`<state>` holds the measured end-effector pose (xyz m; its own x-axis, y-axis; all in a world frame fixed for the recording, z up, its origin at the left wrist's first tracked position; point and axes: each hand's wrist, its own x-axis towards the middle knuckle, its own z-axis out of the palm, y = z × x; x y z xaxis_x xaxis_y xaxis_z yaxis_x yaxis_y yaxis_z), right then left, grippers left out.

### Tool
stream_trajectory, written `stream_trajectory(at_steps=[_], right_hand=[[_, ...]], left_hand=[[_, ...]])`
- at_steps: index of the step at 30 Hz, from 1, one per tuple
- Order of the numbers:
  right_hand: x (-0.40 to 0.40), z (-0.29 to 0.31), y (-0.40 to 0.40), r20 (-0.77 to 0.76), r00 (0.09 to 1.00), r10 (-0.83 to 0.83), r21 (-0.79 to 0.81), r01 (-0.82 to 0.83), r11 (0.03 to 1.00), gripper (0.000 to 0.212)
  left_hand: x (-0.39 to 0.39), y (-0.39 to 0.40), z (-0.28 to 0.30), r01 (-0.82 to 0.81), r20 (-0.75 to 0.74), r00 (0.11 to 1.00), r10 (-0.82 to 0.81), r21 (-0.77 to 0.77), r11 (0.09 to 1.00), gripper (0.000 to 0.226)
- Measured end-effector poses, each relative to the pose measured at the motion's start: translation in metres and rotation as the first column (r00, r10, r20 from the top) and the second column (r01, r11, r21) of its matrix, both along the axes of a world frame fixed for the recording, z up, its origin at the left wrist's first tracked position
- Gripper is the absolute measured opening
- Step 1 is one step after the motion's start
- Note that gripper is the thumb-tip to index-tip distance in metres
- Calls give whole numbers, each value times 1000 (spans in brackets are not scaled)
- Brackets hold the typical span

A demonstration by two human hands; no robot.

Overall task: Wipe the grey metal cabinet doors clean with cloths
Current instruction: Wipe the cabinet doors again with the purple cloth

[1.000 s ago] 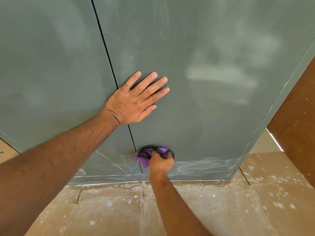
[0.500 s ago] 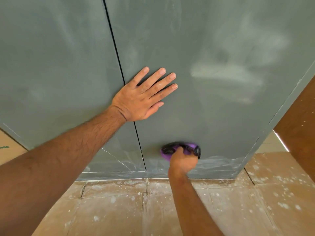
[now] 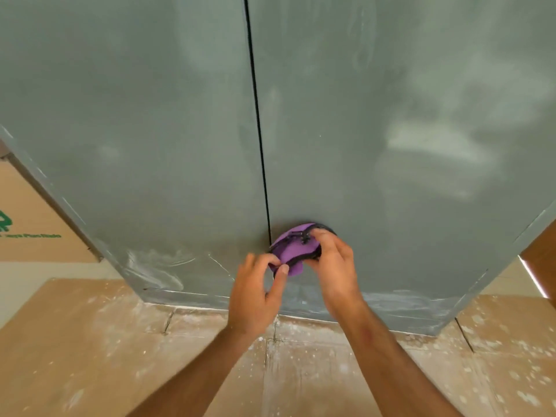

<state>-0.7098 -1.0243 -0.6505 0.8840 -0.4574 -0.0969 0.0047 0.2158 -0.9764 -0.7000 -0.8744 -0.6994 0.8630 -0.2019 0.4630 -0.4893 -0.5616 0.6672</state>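
Both hands hold the purple cloth (image 3: 291, 253) low against the right cabinet door (image 3: 391, 130), just beside the seam with the left door (image 3: 135, 130). The left hand (image 3: 255, 296) pinches its lower edge; the right hand (image 3: 334, 266) curls round its top. Speckled cardboard (image 3: 90, 341) covers the floor.

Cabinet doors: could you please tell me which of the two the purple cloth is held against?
The right door; the purple cloth sits just right of the dark gap.

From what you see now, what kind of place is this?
Probably a room under renovation or newly fitted. The floor is covered with cardboard sheets speckled with white splashes, and the grey metal cabinet doors carry dusty white smears, thickest near the bottom edge.
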Motion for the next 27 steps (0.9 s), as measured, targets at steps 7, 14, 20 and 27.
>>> stream_trajectory(at_steps=[7,14,20,27], right_hand=[[13,31,25,-11,939,343,-57,-343,937,28],[33,97,6,-109,946,304,-799,-265,540,20],[49,110,-5,-36,931,364,-798,-246,550,18],[58,102,-4,26,940,340,-767,-199,610,17]], left_hand=[[17,-42,34,-380,-522,833,-186,-782,494,36],[59,-65,26,-517,-429,854,295,-767,381,41],[56,-61,-76,-719,-752,649,115,-556,417,44],[54,-84,-17,-427,-348,904,248,-720,547,46]])
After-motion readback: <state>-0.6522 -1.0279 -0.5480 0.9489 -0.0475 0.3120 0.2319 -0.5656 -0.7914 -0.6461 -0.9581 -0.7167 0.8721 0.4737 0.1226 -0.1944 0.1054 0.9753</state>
